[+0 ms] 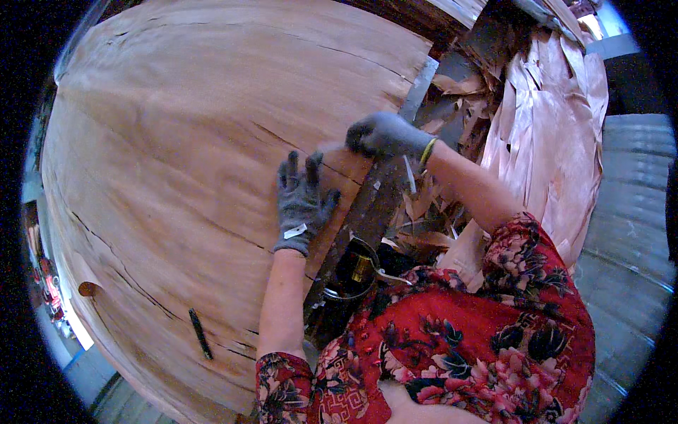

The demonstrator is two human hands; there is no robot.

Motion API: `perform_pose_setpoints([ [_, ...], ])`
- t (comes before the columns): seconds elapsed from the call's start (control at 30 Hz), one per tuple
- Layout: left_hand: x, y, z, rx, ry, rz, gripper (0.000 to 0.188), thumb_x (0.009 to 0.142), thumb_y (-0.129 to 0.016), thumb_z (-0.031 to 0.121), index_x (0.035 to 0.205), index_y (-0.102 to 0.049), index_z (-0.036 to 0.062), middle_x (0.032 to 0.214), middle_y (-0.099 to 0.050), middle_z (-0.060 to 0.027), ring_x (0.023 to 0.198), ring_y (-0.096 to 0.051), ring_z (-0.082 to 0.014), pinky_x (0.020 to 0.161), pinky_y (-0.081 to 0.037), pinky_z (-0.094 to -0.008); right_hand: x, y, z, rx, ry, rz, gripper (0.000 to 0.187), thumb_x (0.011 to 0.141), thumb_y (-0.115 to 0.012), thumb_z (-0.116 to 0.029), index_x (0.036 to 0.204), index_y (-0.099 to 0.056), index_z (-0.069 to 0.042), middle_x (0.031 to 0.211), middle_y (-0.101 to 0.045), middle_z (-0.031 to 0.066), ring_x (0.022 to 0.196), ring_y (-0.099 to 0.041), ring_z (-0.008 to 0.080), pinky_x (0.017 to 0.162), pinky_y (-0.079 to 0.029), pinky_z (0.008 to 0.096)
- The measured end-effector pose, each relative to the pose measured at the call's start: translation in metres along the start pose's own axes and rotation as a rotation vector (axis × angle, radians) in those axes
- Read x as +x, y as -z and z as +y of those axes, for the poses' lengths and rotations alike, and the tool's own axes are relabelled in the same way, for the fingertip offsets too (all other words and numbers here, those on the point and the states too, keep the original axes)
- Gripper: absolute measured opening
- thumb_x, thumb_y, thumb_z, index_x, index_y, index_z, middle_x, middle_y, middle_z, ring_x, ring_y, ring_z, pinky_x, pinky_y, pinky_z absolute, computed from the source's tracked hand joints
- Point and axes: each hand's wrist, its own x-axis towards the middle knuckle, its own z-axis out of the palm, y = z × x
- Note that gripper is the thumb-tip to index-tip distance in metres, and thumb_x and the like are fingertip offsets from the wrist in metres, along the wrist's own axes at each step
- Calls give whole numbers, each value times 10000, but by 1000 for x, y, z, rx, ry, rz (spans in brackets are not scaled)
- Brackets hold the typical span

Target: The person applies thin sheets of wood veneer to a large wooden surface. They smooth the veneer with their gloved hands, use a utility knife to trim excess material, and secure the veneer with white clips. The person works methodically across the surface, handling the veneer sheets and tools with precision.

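Note:
A large, thin brown wood veneer sheet [176, 141] with several long cracks spreads before me. My left hand [302, 205], in a grey glove, lies on it with fingers apart, holding nothing. My right hand [388, 134], also gloved and with a yellow band at the wrist, is at the sheet's right edge near a crack. Its fingers are curled together; a pale blurred patch shows by the fingertips, and what they hold cannot be made out. A slim black tool [200, 333] rests on the sheet's near left part, away from both hands.
Close to my body, a round metal container [353, 272] with something yellow inside stands by the sheet's edge. Torn veneer scraps [424, 201] lie beyond the wooden edge beam [374, 194]. Pale veneer strips [547, 134] pile up on the right, beside grey corrugated panels [628, 212].

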Motion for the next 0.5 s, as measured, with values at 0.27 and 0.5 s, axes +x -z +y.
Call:
perform_pose_setpoints([
  [0.27, 2, 8, 5, -256, 87, 60, 1068, 769, -618, 435, 1412, 171, 112, 1461, -261, -25, 1367, -74, -376, 1074, -149, -520, 0, -2, -44, -153, -32, -250, 240, 730, -600, -269, 893, -667, -106, 814, -646, 122, 746, -609, 305, 678, -473, 399],
  [0.5, 6, 14, 6, -443, 202, -71, 1065, 765, -614, 458, 1418, 154, 115, 1465, -254, 1, 1368, -68, -374, 1079, -150, -506, 8, -6, -44, -260, -54, -235, 259, 761, -610, -298, 841, -656, -56, 767, -637, 124, 685, -610, 269, 633, -469, 384],
])
